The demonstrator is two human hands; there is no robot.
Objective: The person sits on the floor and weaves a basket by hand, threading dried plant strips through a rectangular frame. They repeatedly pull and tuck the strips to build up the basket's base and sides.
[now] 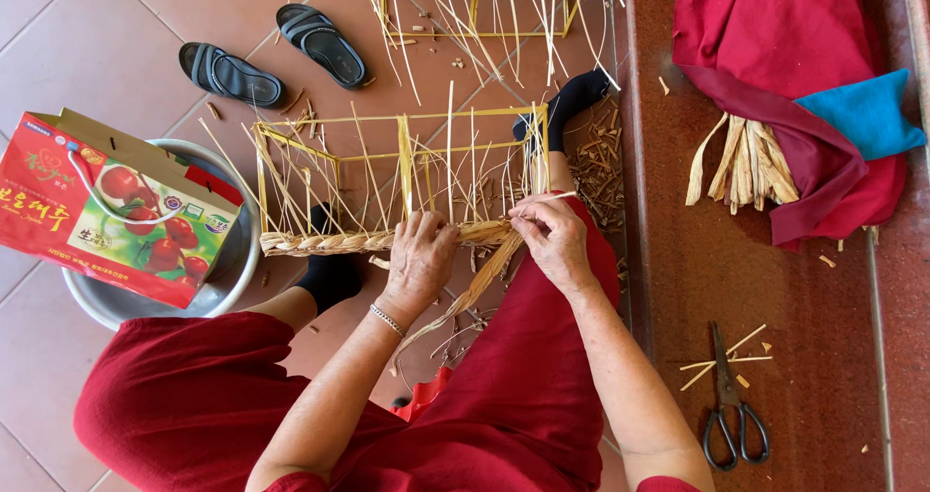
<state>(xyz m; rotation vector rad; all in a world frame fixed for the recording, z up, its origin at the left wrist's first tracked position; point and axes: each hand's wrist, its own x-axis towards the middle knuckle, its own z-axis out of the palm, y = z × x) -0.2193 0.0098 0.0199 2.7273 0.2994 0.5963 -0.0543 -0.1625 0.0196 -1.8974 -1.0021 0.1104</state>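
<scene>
At frame centre, the left hand (418, 252) presses closed on the braided rim (329, 243) of a half-woven straw basket (397, 177); the right hand (550, 232) pinches a straw strand (475, 293). A metal basin (145, 303) at left holds a red carton (107, 211). Sandals (271, 56) lie on the tiled floor (77, 27), scissors (731, 405) at lower right.

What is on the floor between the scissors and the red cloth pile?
In the head view, a bundle of dried straw strips lies between the scissors and the red cloth pile.

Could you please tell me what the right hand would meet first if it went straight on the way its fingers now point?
The right hand points left along the braided straw rim; it would probably meet the left hand first, though depth is unclear.
</scene>
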